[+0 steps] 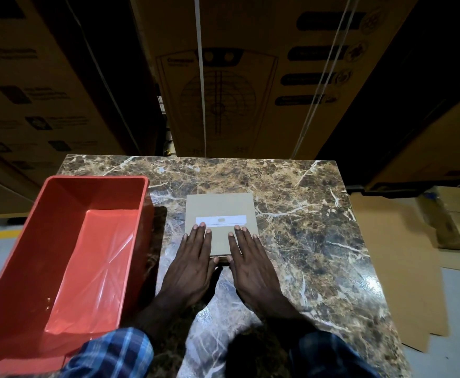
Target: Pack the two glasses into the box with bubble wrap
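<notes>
The red bin (68, 249) walls off the table's (305, 241) left side, just beside the closed box (220, 208). Right of and beyond the box the marble lies bare. Tall cartons (223, 77) rise behind the far edge.

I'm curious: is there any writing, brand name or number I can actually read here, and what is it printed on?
None can be read.
Small box under both hands: white strip with a grey mark, no legible text.
Big carton behind the table: a short word above a fan-like drawing, blurred.
Same carton, right side: dark label bars, blurred.
Cartons on the left: dark icons and lines of print, blurred.
Red tub: no writing visible.
</notes>
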`<state>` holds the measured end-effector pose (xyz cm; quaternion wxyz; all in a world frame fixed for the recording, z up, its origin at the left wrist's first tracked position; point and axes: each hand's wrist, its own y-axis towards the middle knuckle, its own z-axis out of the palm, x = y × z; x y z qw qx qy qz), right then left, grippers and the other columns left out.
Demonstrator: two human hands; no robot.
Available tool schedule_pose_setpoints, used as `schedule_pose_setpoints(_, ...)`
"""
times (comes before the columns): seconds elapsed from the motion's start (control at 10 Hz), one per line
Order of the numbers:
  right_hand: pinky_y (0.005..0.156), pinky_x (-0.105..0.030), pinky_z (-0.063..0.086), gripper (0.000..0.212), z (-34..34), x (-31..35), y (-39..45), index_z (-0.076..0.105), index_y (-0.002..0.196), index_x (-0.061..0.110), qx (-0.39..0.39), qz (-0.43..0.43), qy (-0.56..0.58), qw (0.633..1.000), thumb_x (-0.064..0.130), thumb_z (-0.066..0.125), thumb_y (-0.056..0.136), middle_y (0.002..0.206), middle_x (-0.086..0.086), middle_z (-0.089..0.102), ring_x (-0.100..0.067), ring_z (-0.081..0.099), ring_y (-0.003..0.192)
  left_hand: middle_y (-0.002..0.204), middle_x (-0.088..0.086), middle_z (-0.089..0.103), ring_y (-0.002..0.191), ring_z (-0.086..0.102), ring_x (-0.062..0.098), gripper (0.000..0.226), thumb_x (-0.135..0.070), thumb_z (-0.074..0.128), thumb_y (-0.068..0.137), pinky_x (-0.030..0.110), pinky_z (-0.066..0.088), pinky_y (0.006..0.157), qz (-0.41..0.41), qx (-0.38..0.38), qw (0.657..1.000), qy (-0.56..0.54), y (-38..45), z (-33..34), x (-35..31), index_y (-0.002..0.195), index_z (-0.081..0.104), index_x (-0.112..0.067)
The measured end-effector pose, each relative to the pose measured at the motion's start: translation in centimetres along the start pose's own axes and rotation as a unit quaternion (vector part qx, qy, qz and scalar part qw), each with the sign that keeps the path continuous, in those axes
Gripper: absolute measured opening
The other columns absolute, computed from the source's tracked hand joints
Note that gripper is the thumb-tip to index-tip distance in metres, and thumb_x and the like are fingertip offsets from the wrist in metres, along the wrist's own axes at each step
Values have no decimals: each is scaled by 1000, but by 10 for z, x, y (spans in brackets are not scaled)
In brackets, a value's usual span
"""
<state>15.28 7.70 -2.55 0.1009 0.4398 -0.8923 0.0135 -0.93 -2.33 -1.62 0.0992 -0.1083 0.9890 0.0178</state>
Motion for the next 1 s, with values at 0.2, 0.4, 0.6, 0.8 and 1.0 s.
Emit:
schedule_pose_setpoints(0.2, 122, -40, 9, 54, 3, 2, -1, 26, 156, 10, -6, 8, 12, 1000, 34, 32, 108, 163, -11, 22, -25, 12, 153, 167, 12, 5, 155, 1, 24, 62, -40, 27, 106, 38, 5, 123, -8, -21, 999, -31, -4, 0, -6, 158, 16, -8)
schedule_pose_setpoints(0.4, 123, -40, 8, 54, 3, 0, 0, 23, 158, 13, 12, 12, 18, 1000, 36, 27, 109, 165, -8, 15, -22, 7, 154, 164, 14, 17, 153, 15, 29, 61, -39, 24, 105, 38, 10, 121, -8, -3, 1000, -30, -1, -1, -2, 156, 27, -5)
schedule_pose_setpoints(0.6, 123, -34, -4, 55, -5, 3, 1, 19, 159, 14, 20, 17, 12, 1000, 34, 26, 108, 167, -6, 9, -20, 3, 154, 165, 16, 13, 153, 8, 29, 67, -43, 14, 102, 35, 2, 123, -1, 1, 999, -46, 0, -7, -3, 157, 22, -4)
schedule_pose_setpoints(0.8, 121, -39, 1, 57, -13, 14, -1, 24, 157, 12, 15, 36, 8, 999, 35, 21, 105, 165, -12, 17, -28, 15, 152, 163, 22, 15, 151, 13, 35, 73, -47, 3, 103, 48, 13, 121, 11, 19, 999, -32, -1, -5, 1, 155, 23, 1)
schedule_pose_setpoints(1.0, 123, -43, 11, 55, -13, 28, -29, 27, 156, 11, -28, 48, 1, 998, 30, 32, 104, 162, -16, 23, -31, 22, 150, 164, 19, 10, 153, 8, 33, 69, -43, 24, 100, 45, 8, 121, 18, -4, 999, -29, -26, -1, -1, 156, 21, -2)
